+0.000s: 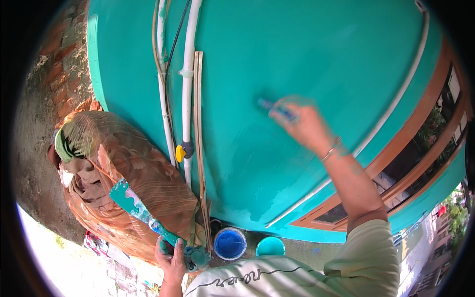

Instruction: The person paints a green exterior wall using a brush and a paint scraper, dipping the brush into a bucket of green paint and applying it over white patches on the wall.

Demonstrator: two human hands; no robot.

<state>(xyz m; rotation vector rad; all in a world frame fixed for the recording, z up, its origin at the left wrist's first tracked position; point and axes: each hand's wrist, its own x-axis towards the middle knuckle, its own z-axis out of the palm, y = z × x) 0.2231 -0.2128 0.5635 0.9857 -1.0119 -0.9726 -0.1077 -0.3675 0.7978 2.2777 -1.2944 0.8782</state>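
I see the right hand (pixel 308 126) gripping a blurred blue tool (pixel 267 103) mid-frame by the wall (pixel 316 44); left hand (pixel 171 260) grips a scraper (pixel 141 212), lower left, probably raised to stay handy.

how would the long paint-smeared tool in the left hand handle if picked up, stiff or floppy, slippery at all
The paint-smeared tool is probably stiff, jutting out straight from the left hand. Its teal smears might make it slippery if wet. Being long, it would likely feel tip-heavy when gripped at one end.
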